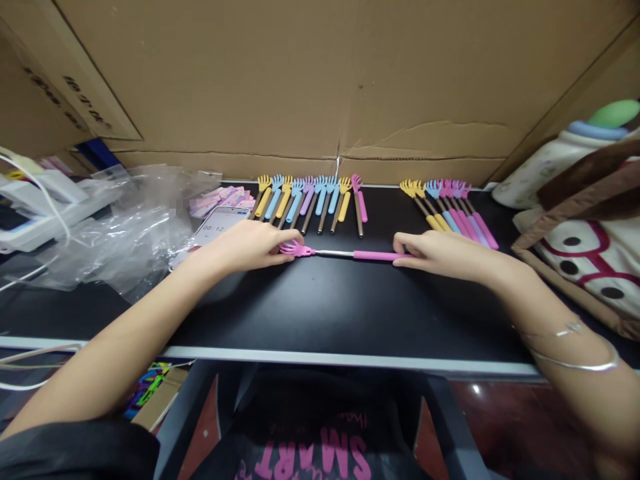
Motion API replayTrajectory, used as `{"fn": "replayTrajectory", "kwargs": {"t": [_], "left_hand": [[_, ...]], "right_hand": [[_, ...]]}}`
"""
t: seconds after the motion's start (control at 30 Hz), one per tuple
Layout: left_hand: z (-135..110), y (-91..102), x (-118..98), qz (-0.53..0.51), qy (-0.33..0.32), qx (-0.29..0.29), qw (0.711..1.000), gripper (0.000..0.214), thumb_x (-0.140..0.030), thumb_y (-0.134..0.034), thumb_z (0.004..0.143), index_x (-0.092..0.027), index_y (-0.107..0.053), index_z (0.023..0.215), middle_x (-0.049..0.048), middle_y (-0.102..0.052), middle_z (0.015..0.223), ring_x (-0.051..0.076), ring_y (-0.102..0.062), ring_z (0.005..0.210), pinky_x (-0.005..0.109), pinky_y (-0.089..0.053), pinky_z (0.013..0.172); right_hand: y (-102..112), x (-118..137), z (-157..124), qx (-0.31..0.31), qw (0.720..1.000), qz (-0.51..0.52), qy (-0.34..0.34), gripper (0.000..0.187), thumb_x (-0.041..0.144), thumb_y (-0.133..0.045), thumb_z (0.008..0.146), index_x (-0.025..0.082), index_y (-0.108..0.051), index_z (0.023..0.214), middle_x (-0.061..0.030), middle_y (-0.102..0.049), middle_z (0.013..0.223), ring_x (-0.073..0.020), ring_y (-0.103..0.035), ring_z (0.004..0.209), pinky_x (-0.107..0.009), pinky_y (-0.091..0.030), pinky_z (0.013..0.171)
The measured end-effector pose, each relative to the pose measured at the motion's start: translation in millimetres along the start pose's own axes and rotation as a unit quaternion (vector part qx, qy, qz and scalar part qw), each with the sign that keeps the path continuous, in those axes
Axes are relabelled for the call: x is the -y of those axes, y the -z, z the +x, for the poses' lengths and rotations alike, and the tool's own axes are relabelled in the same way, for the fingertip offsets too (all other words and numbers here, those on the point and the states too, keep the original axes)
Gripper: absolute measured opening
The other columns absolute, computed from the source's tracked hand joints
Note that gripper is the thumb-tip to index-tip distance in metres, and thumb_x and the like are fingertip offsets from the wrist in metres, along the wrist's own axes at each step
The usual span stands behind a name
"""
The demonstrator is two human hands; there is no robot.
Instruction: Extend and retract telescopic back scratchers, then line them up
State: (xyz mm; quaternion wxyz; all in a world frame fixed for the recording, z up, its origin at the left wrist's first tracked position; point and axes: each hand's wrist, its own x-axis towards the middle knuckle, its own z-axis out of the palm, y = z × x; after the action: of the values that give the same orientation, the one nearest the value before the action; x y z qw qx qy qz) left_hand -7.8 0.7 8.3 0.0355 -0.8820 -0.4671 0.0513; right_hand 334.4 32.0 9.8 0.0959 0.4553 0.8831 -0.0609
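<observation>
A pink back scratcher (377, 256) lies level between my hands, just above or on the black table. My left hand (255, 245) pinches its claw end. At the far end, my right hand (425, 253) closes on the pink sleeve. A bare metal rod shows between claw and sleeve. Behind it is a row of back scratcher rods with claws and separate coloured sleeves beside them, in yellow, blue, purple and pink, such as the pink sleeve (363, 207). To the right, several back scratchers (455, 217) with sleeves on their rods lie close together.
A phone (220, 223) with a running timer and pink printed cards (227, 199) lie beside crumpled clear plastic bags (145, 227) on the left. Cardboard (325, 87) walls the back. A white bottle (545, 160) and a fabric bag (590, 247) stand at the right.
</observation>
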Motion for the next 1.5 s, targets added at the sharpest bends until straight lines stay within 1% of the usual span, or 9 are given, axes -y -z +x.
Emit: {"fn": "replayTrajectory", "kwargs": {"t": [0.3,0.5,1.1,1.5], "left_hand": [[2.0,-2.0,-0.3,0.012,0.001,0.008,1.000,0.040,-0.047,-0.033,0.093,-0.027,-0.051,0.122,0.0034,-0.068,0.079,0.019,-0.064,0.069,0.024,-0.034,0.057],[1.8,-1.4,-1.2,0.004,0.003,0.013,1.000,0.040,-0.047,-0.033,0.092,-0.027,-0.051,0.122,0.0039,-0.069,0.081,0.019,-0.063,0.070,0.024,-0.035,0.058],[1.7,-2.9,0.0,0.016,-0.001,0.003,1.000,0.039,-0.047,-0.034,0.093,-0.027,-0.051,0.122,0.0028,-0.069,0.083,0.019,-0.065,0.071,0.023,-0.037,0.058],[1.5,-3.4,-0.6,0.008,0.003,-0.005,1.000,0.036,-0.045,-0.036,0.094,-0.027,-0.052,0.121,0.0031,-0.069,0.082,0.018,-0.064,0.069,0.023,-0.034,0.057]], "right_hand": [[-3.6,-1.6,0.8,-0.006,1.000,-0.008,-0.006,0.031,0.055,-0.040,0.086,0.025,-0.046,0.085,0.0027,-0.052,0.059,-0.0121,-0.044,0.049,-0.025,-0.023,0.050],[-1.3,2.2,-0.3,0.004,1.000,-0.009,-0.017,0.031,0.055,-0.039,0.086,0.025,-0.044,0.086,0.0027,-0.052,0.059,-0.0129,-0.044,0.049,-0.025,-0.024,0.050],[-0.9,4.9,-0.6,-0.001,1.000,-0.020,-0.019,0.029,0.053,-0.039,0.087,0.024,-0.044,0.085,0.0023,-0.052,0.059,-0.0124,-0.044,0.049,-0.024,-0.024,0.049],[-5.2,-0.8,0.1,-0.012,1.000,-0.017,-0.012,0.029,0.052,-0.041,0.087,0.024,-0.046,0.086,0.0028,-0.052,0.059,-0.0118,-0.043,0.048,-0.024,-0.023,0.048]]}}
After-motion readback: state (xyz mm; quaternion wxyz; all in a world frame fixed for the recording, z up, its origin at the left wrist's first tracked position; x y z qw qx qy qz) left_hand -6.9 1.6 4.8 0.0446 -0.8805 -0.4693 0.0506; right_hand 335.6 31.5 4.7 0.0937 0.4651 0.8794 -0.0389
